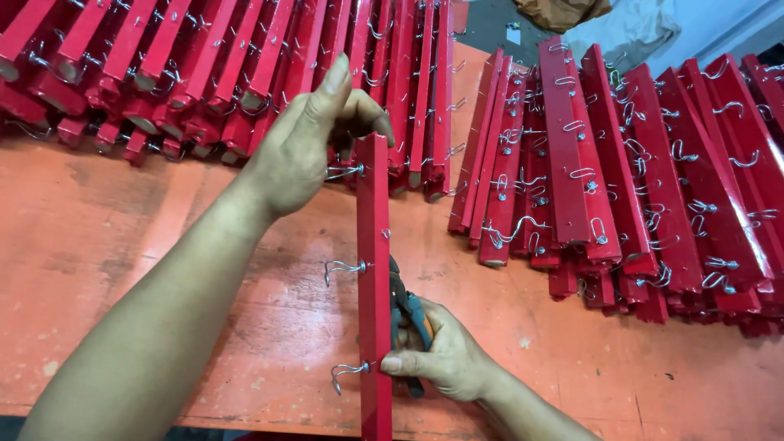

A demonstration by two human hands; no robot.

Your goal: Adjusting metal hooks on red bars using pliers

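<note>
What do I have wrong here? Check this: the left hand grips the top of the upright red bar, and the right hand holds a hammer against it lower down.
One thing is wrong. The head view shows the right hand holding pliers, not a hammer, against the upright red bar. The left hand does grip its top.

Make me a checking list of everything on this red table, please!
Surface: orange-red worktable, scuffed and stained.
Job's things: red bar with wire hooks, held on edge; pliers beside it.
Clutter: piles of red hooked bars at top left and right.
Grippers: left hand grips the bar's far end; right hand holds the pliers against the bar.
Cables: nothing seen.
Surroundings: grey floor and cloth beyond the table.
</note>
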